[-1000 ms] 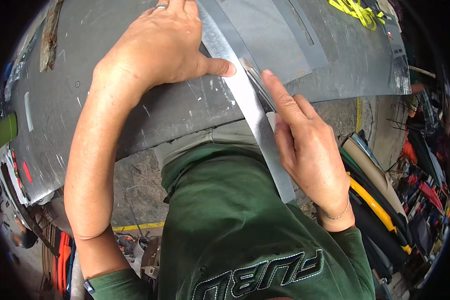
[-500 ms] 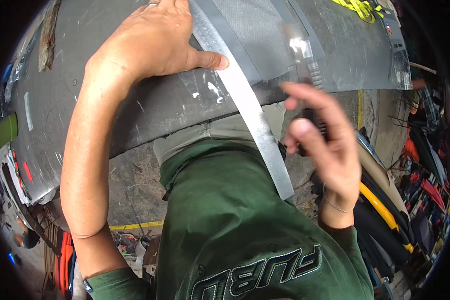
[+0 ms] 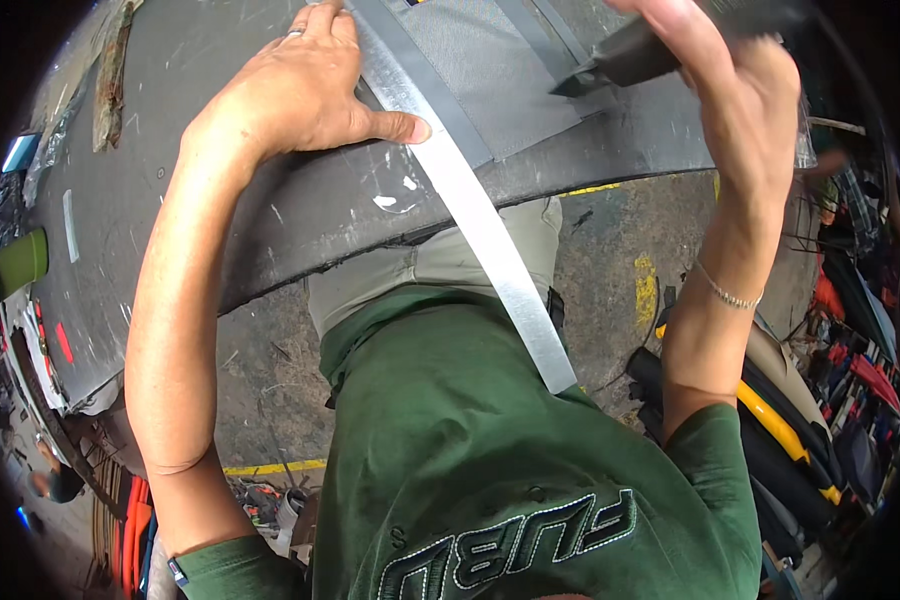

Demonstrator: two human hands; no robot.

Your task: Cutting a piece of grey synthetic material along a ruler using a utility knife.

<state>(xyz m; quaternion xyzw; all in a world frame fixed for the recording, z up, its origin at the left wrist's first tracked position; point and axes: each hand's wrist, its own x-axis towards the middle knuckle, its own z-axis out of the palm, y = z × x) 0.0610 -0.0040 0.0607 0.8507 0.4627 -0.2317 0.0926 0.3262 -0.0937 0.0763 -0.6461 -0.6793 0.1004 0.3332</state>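
A long metal straightedge (image 3: 480, 220) lies across a piece of grey fabric (image 3: 495, 65) and sticks out over the table's near edge towards my shirt. My left hand (image 3: 285, 110) rests flat beside it, thumb stretched onto the metal and fingers pointing away from me. Raised at the upper right, my right hand (image 3: 740, 110) is closed around a black utility knife (image 3: 640, 55). The knife's dark pointed tip hangs to the left, over the right part of the fabric. Part of the hand's fingers is cut off by the top of the view.
The dark, scuffed worktable (image 3: 300, 220) curves across the top. A strip of worn wood (image 3: 113, 80) lies at its far left, and a green roll (image 3: 18, 257) sits by the left rim. Rolls of material, one yellow (image 3: 770, 420), lean at the right.
My right hand has gone up and away from me with the knife, from beside the straightedge's near end to above the fabric. My left hand and the straightedge appear slightly further left.
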